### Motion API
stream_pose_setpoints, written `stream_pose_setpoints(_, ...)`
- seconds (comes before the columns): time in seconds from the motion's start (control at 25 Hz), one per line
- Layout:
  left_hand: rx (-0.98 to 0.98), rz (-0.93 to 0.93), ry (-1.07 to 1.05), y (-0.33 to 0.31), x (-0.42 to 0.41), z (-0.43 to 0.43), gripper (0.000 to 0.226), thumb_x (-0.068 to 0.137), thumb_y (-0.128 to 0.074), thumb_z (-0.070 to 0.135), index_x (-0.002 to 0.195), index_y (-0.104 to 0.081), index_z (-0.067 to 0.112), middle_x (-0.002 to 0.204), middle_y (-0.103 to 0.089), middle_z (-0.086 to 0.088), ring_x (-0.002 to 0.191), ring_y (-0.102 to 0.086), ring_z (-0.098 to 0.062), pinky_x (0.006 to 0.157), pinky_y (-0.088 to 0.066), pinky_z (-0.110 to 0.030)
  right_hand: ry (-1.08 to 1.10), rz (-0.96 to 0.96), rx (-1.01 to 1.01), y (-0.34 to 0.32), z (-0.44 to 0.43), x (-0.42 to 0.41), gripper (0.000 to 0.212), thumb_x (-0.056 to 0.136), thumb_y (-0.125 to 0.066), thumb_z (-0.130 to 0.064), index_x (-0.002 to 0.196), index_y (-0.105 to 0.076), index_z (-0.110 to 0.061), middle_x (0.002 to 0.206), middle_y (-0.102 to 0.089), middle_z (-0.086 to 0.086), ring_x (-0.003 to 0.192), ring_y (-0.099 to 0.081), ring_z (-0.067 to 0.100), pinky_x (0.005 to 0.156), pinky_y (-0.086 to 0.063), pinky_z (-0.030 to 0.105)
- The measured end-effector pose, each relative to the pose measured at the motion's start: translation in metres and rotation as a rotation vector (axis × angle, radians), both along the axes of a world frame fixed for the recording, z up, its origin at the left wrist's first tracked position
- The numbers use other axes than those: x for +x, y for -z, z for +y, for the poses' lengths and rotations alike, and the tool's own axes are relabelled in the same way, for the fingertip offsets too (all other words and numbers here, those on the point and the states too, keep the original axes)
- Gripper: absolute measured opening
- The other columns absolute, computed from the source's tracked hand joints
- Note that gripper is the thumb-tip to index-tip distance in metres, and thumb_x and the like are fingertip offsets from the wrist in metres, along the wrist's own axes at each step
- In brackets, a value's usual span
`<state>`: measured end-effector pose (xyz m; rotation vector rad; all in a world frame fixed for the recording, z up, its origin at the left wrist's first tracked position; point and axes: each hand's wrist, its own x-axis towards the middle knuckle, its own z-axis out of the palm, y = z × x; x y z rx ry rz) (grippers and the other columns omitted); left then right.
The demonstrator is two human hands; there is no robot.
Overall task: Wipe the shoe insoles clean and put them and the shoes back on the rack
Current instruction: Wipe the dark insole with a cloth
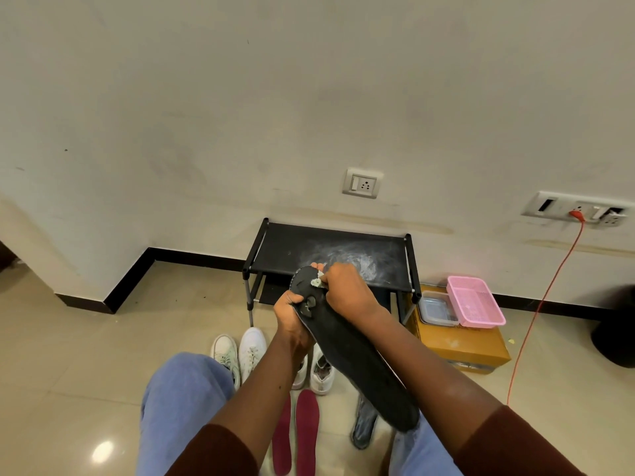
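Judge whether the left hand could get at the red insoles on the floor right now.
Probably not yet: the left hand grips the black insole. The red insoles lie uncovered on the floor below it, so once freed it likely could.

Left hand (291, 316), right hand (347, 291): fingers (294, 299) curled.

Black insole (357, 352): matt, finely textured. Rack (309, 249): matt black shelf smeared with whitish dust, metal-looking legs. Pink basket (476, 300): perforated plastic; box (470, 352): brown cardboard; floor (86, 338): glossy tile.
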<state>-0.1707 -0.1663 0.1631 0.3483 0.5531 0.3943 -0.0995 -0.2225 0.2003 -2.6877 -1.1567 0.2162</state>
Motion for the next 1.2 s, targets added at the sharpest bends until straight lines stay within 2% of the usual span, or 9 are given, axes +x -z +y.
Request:
stream_pose_setpoints(0.12, -0.041, -0.055, -0.021, 0.012, 0.004, 0.001, 0.045, 0.062, -0.034, 0.013, 0.075, -0.077, 0.004, 0.08, -0.073, -0.01, 0.067, -0.071, -0.021, 0.061, -0.059, -0.027, 0.064, 0.082, -0.022, 0.006, -0.01, 0.001, 0.025, 0.085, -0.041, 0.006, 0.091, -0.065, 0.001, 0.082, -0.061, 0.018, 0.086, -0.055, 0.033, 0.074, -0.044, 0.032)
stream_pose_setpoints(0.28, -0.031, -0.083, -0.001, 0.027, 0.0, 0.008, 0.057, 0.063, -0.032, 0.014, 0.111, -0.059, 0.001, 0.1, -0.071, -0.011, 0.085, -0.071, -0.023, 0.087, -0.052, -0.036, 0.175, 0.247, 0.02, 0.019, -0.02, 0.002, 0.024, 0.08, -0.048, 0.005, 0.091, -0.069, 0.008, 0.096, -0.069, 0.021, 0.084, -0.065, 0.032, 0.08, -0.054, 0.041)
stream_pose_setpoints(0.4, 0.01, -0.02, 0.052, 0.027, -0.007, 0.01, 0.058, 0.061, -0.033, 0.012, 0.114, -0.053, -0.001, 0.086, -0.072, -0.011, 0.07, -0.071, -0.021, 0.078, -0.051, -0.034, 0.15, 0.324, -0.043, 0.021, -0.025, 0.009, 0.025, 0.074, -0.054, 0.003, 0.093, -0.066, 0.012, 0.095, -0.068, 0.026, 0.088, -0.065, 0.036, 0.081, -0.054, 0.045)
stream_pose_setpoints(0.48, 0.049, 0.024, 0.073, 0.018, -0.012, 0.009, 0.063, 0.06, -0.033, 0.011, 0.119, -0.053, -0.001, 0.074, -0.072, -0.01, 0.062, -0.07, -0.02, 0.073, -0.052, -0.033, 0.157, 0.323, -0.001, 0.017, -0.026, 0.015, 0.027, 0.074, -0.057, 0.002, 0.098, -0.067, 0.008, 0.1, -0.069, 0.022, 0.093, -0.065, 0.033, 0.085, -0.053, 0.037)
stream_pose_setpoints(0.56, 0.084, 0.068, 0.089, 0.009, -0.012, 0.008, 0.05, 0.063, -0.034, 0.008, 0.106, -0.059, 0.001, 0.067, -0.07, -0.009, 0.056, -0.067, -0.019, 0.068, -0.052, -0.033, 0.263, 0.335, 0.221, 0.01, -0.025, 0.016, 0.023, 0.081, -0.06, -0.002, 0.102, -0.07, -0.002, 0.102, -0.071, 0.012, 0.093, -0.064, 0.021, 0.078, -0.047, 0.023)
stream_pose_setpoints(0.68, 0.116, 0.197, 0.116, 0.007, -0.008, 0.008, 0.026, 0.082, -0.03, 0.006, 0.076, -0.055, 0.005, 0.056, -0.063, -0.008, 0.046, -0.06, -0.019, 0.057, -0.045, -0.029, 0.323, 0.327, 0.51, 0.005, -0.016, 0.003, 0.025, 0.087, -0.059, -0.006, 0.111, -0.066, -0.007, 0.11, -0.068, 0.007, 0.098, -0.06, 0.013, 0.082, -0.041, 0.017)
stream_pose_setpoints(0.84, -0.005, 0.023, 0.141, 0.005, -0.004, 0.007, 0.043, 0.067, -0.032, 0.014, 0.076, -0.071, 0.001, 0.069, -0.071, -0.013, 0.056, -0.068, -0.023, 0.054, -0.056, -0.027, 0.084, 0.154, 0.347, 0.021, -0.007, -0.016, 0.035, 0.087, -0.048, 0.004, 0.112, -0.066, -0.012, 0.111, -0.067, 0.012, 0.104, -0.061, 0.024, 0.092, -0.048, 0.031)
stream_pose_setpoints(1.04, -0.042, -0.162, 0.131, 0.018, 0.001, 0.019, 0.055, 0.065, -0.036, 0.017, 0.108, -0.067, 0.001, 0.106, -0.069, -0.02, 0.09, -0.069, -0.034, 0.075, -0.057, -0.046, 0.023, 0.189, 0.265, 0.019, -0.014, -0.028, 0.034, 0.082, -0.046, 0.004, 0.107, -0.055, -0.018, 0.092, -0.066, 0.011, 0.084, -0.061, 0.026, 0.075, -0.051, 0.039)
stream_pose_setpoints(1.2, -0.014, -0.151, 0.122, 0.019, 0.001, 0.021, 0.043, 0.061, -0.043, 0.014, 0.087, -0.074, -0.002, 0.089, -0.072, -0.02, 0.074, -0.071, -0.033, 0.06, -0.059, -0.041, 0.025, 0.353, 0.285, 0.016, -0.019, -0.03, 0.037, 0.079, -0.053, 0.007, 0.107, -0.044, -0.016, 0.09, -0.068, 0.008, 0.081, -0.061, 0.017, 0.075, -0.052, 0.029)
